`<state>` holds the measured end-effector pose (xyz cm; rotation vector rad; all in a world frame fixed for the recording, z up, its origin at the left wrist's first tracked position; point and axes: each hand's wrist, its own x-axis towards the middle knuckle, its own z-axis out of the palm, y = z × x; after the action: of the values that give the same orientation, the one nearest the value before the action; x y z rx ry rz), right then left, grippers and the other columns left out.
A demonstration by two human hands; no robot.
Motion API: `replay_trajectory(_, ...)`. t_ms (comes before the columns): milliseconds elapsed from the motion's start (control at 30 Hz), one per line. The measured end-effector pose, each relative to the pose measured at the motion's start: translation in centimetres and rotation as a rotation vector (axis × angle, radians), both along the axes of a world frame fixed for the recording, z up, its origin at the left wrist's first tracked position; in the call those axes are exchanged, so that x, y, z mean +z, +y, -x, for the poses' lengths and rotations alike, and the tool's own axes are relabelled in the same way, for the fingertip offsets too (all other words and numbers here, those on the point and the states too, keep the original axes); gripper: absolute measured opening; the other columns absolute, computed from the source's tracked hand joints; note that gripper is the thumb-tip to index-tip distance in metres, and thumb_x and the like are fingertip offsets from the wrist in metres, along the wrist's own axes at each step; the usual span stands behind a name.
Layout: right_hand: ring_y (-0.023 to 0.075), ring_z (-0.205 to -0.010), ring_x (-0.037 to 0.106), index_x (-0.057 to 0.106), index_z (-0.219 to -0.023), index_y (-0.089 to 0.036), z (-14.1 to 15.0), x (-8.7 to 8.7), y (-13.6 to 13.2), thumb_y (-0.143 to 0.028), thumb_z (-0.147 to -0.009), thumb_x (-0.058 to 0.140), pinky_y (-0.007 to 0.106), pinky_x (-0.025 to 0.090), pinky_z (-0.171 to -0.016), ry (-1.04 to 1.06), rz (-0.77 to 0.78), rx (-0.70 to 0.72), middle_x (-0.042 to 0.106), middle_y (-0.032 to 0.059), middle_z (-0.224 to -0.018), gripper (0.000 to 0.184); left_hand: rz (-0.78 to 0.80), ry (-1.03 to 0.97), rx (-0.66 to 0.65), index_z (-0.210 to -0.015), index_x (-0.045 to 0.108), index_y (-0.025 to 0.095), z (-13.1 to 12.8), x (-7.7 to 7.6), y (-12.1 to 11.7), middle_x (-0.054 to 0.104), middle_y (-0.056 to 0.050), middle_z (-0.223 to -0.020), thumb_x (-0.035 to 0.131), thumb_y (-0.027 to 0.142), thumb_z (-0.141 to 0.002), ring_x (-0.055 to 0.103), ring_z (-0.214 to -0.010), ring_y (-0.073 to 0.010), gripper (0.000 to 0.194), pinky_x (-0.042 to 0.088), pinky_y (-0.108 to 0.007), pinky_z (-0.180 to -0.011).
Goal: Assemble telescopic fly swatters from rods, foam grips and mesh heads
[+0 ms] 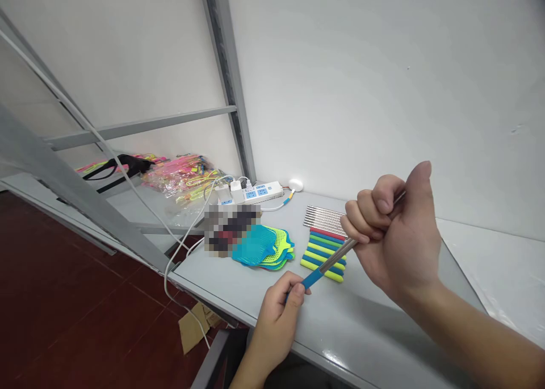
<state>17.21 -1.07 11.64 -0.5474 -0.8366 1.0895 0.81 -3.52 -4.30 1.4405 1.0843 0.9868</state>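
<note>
The left hand (276, 318) is clamped around a smooth blue handle tube (312, 279), with the thumb laid along its top. The right hand (400, 247), held higher and farther out, has its fingers curled around a slim silver metal rod (338, 255), thumb pointing up. The rod and tube are held in one slanting line above the near part of the pale grey bench (204, 272), the rod meeting the tube's upper end.

As far as can be judged, this one piece is partly put together: rod and tube appear joined, but how deep the rod sits cannot be told, and its far end is hidden in the right fist.

Much seems left. On the bench beyond, a row of loose silver rods (319, 218) lies beside a row of red, green, teal and yellow tubes (317, 255), apparently not yet paired. To their left is a stack of blue and lime-green perforated plastic paddles (255, 247); none shows on the held rod. No finished piece can be made out.

Behind the paddles stands a white power strip (261, 193), and farther left lie pink and yellow items in clear plastic bags (179, 176).
</note>
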Motion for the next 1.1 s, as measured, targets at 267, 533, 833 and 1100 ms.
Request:
replay_trajectory(267,0.008,-0.042,0.016,0.043,-0.057,-0.021,2.8,-3.5,0.0,-0.065,-0.092,0.045,0.022,0.021,-0.039,0.068,0.065,0.212,0.019,-0.0087,-0.047,0.056,0.001,-0.143,-0.024,-0.085,0.061,0.017,0.0,-0.8,-0.5,0.036,0.005,-0.062,0.045,0.054,-0.098,0.03,-0.056,-0.011,0.042,0.023,-0.024,-0.053)
replay_trajectory(533,0.0076,-0.041,0.019,0.045,-0.055,-0.02,3.3,-3.8,-1.0,-0.047,-0.094,0.051,0.021,0.023,-0.039,0.111,0.047,0.287,0.021,-0.0082,-0.047,0.048,0.182,-0.903,0.144,-0.088,0.06,0.018,-2.1,2.6,-0.2,0.066,-0.007,-0.093,0.049,0.049,-0.097,0.063,-0.09,-0.0193,0.034,0.047,-0.033,-0.085)
replay_trajectory(833,0.0066,-0.039,0.014,0.042,-0.053,-0.02,2.4,-2.7,-1.4,-0.045,-0.095,0.05,0.021,0.021,-0.038,0.118,0.03,0.297,0.017,-0.0089,-0.044,0.05,0.387,-1.21,0.219,-0.072,0.05,0.02,-4.6,6.3,0.8,0.05,0.001,-0.069,0.05,0.044,-0.095,0.053,-0.068,-0.0127,0.033,0.049,-0.025,-0.069)
replay_trajectory(1100,0.0078,-0.038,0.021,0.043,-0.057,-0.022,3.0,-3.0,-0.9,-0.059,-0.089,0.056,0.023,0.032,-0.038,0.087,0.038,0.298,0.022,-0.0098,-0.045,0.051,0.337,-1.011,0.266,-0.071,0.043,0.022,-5.0,7.8,0.7,0.042,0.003,-0.062,0.045,0.047,-0.094,0.046,-0.058,-0.0128,0.034,0.047,-0.027,-0.061)
